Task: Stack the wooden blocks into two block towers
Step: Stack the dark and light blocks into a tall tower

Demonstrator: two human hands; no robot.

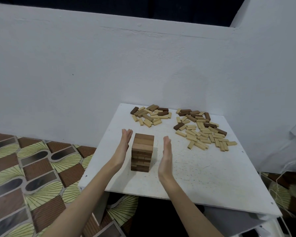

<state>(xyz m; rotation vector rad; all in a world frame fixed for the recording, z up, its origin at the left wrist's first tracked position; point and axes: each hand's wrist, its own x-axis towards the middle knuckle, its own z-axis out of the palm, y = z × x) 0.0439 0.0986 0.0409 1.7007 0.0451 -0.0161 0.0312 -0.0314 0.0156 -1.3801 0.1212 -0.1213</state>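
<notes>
The white table [186,168] carries everything, and beyond both hands, toward the wall, lie two loose heaps of wooden blocks: the larger heap [203,130] past the right hand and out to its outer side, the smaller heap [150,115] straight ahead of the fingertips. Between the palms stands one block tower [142,153], several layers high, its sides fairly square. The left hand [124,147] is flat with fingers straight and together, its palm just beside or touching the tower's left face; I cannot tell which. The right hand [166,156] is likewise flat and straight-fingered, standing a little apart from the right face. This looks like squaring up the first tower. Next, judging from the heaps, comes reaching forward for more blocks, and a second tower is not yet begun.
</notes>
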